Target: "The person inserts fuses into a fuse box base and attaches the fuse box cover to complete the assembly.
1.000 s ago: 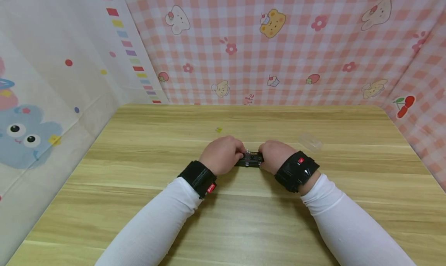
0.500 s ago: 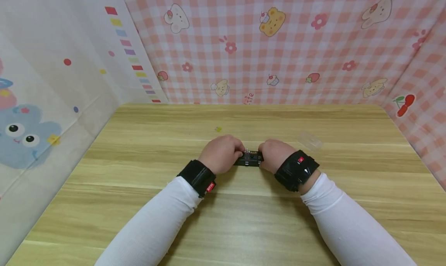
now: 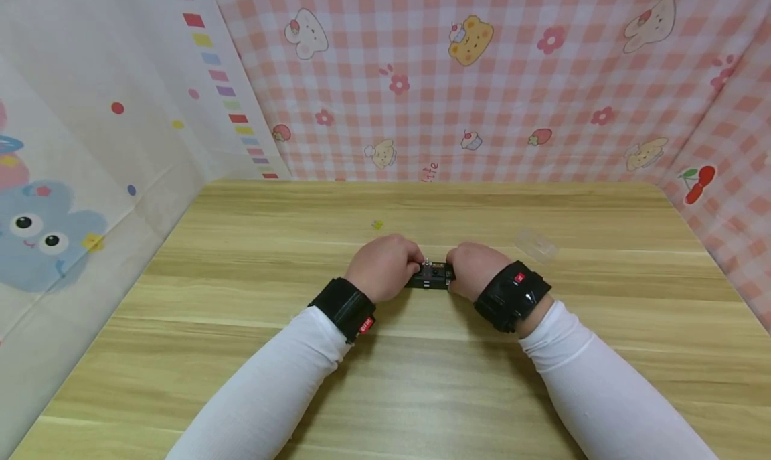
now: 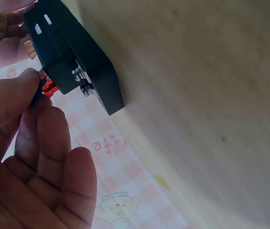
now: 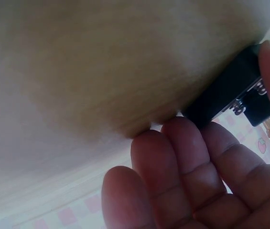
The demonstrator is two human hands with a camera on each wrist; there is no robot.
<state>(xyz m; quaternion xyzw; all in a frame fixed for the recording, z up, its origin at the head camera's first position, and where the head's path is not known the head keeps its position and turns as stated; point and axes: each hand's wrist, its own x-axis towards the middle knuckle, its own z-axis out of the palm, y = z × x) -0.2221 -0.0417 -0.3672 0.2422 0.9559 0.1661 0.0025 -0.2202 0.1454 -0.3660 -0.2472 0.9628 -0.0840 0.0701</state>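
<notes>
A small black box with metal parts on top lies on the table between both hands. In the left wrist view the black box has metal springs at its end, and red and copper-coloured parts on its top side. My left hand pinches a small dark piece between thumb and index finger, beside the red part. Whether that piece is joined to the box I cannot tell. My right hand grips the box's right end, its thumb against the side in the right wrist view.
Small yellow pieces lie behind the left hand on the wooden table. To the right and behind the right hand is a clear plastic case. A pink checked cloth hangs along the back edge.
</notes>
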